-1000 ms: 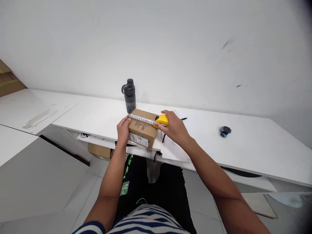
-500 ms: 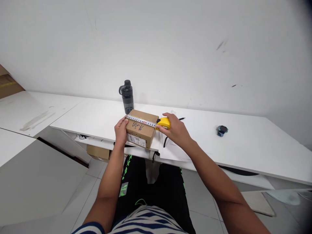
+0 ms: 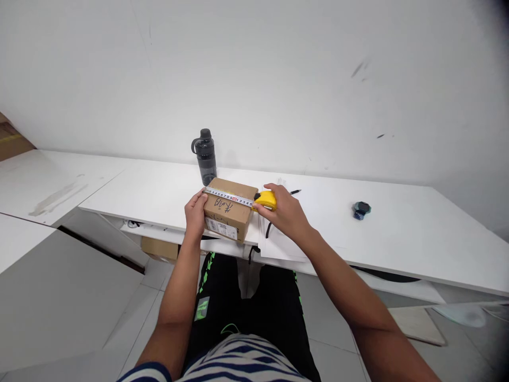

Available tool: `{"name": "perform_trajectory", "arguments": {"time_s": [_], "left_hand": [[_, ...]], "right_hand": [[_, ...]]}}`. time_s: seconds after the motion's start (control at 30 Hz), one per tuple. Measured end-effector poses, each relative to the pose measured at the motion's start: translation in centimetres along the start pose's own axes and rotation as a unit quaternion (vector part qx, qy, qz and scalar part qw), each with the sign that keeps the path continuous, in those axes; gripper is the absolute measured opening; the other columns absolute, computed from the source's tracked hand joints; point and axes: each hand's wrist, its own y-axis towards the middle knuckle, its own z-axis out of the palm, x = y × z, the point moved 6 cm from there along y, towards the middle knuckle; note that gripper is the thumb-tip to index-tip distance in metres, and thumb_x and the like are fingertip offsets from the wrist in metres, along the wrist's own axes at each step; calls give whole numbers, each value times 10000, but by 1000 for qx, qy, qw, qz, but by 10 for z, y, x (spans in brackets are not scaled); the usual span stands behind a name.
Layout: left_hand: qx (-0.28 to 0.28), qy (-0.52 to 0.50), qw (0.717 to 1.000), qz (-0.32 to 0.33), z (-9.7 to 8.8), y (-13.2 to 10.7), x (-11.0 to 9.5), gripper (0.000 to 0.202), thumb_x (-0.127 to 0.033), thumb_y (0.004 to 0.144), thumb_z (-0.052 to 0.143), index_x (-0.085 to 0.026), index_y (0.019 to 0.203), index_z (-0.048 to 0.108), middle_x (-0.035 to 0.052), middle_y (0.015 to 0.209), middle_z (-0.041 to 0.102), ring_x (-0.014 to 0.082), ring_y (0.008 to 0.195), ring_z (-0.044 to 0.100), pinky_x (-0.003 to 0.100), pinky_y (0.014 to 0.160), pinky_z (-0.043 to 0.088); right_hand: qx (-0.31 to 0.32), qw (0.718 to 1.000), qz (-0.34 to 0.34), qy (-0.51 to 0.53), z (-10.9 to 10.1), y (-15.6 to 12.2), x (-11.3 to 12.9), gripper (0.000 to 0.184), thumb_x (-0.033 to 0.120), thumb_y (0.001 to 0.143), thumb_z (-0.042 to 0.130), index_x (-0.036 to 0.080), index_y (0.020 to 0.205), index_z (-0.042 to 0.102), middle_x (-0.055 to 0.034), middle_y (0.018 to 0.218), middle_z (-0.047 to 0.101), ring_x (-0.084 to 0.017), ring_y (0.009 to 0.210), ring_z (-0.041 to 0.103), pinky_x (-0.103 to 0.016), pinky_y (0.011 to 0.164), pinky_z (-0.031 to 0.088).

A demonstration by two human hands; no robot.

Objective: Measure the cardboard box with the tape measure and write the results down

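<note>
A brown cardboard box point(image 3: 226, 215) with handwriting on top and a white label on its front side sits at the front edge of the white desk. Across its top lies the extended blade of a yellow tape measure point(image 3: 265, 199). My right hand point(image 3: 288, 212) is closed around the tape measure's case at the box's right edge. At the left edge, my left hand point(image 3: 195, 211) pinches the blade's end against the box, thumb on top. Sheets of white paper point(image 3: 282, 246) lie under and beside my right hand, partly hidden by it.
Behind the box stands a dark bottle point(image 3: 205, 158) near the wall. A black pen point(image 3: 295, 191) lies past my right hand, and a dark watch point(image 3: 361, 210) rests farther right. Below the desktop is a shelf, with another cardboard box point(image 3: 159, 248) under it at left.
The view has shifted very slightly. Both hands, the tape measure and the box keep the same arrangement.
</note>
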Motion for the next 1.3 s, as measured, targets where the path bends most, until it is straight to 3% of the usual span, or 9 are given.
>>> {"name": "perform_trajectory", "arguments": {"time_s": [0.1,0.23,0.37,0.53,0.7,1.07,1.2,1.3], "left_hand": [[27,38,999,-7,-3,3,-7,413,-392,690,737,-151,1025,759,62,1024,747,204,979,637,302,871,487],[65,113,991,-43,-4,14,-19,444,-580,718,698,-140,777,707,16,714,662,139,685,561,246,620,418],[80,150,984,-51,1,29,-23,435,-498,669,758,-177,579,479,-53,541,458,80,532,395,216,516,288],[91,78,986,-112,3,34,-7,320,-368,613,747,-188,647,485,-54,609,502,90,561,447,206,522,326],[90,47,987,-120,2,33,-3,305,-367,597,747,-180,763,574,-23,723,595,122,672,540,225,601,406],[98,36,983,-153,2,24,1,412,-452,659,741,-191,924,565,-1,857,618,143,752,574,248,638,440],[70,67,986,-132,-1,26,-2,377,-419,661,746,-188,897,565,-4,854,602,126,731,548,230,618,412],[59,101,988,-100,-3,29,-8,360,-410,662,749,-184,844,537,-9,824,578,115,717,531,224,625,410]], "right_hand": [[-1,1000,-5,0,0,2,2,566,558,874,555,190,1299,493,-158,1156,633,-304,946,653,-435,745,545],[14,1000,-14,-3,0,6,3,603,541,864,568,180,1337,473,-167,1178,631,-319,971,654,-467,774,547],[15,1000,-13,3,0,8,2,602,522,856,582,182,1341,476,-166,1203,629,-319,990,652,-470,790,548],[13,1000,-1,18,0,6,-1,582,519,853,600,189,1319,489,-159,1212,629,-304,987,654,-443,783,551],[10,1000,-2,18,0,4,-2,570,521,853,602,208,1316,488,-146,1207,628,-303,997,650,-430,769,548],[6,1000,5,24,0,2,-2,561,516,850,610,202,1302,500,-144,1178,639,-294,940,659,-432,748,553],[8,999,13,36,1,7,-3,631,529,850,603,207,1372,454,-150,1213,635,-312,985,656,-462,787,548],[20,998,8,64,12,23,12,722,501,851,617,187,1453,373,-167,1325,588,-321,1113,620,-465,892,520]]}}
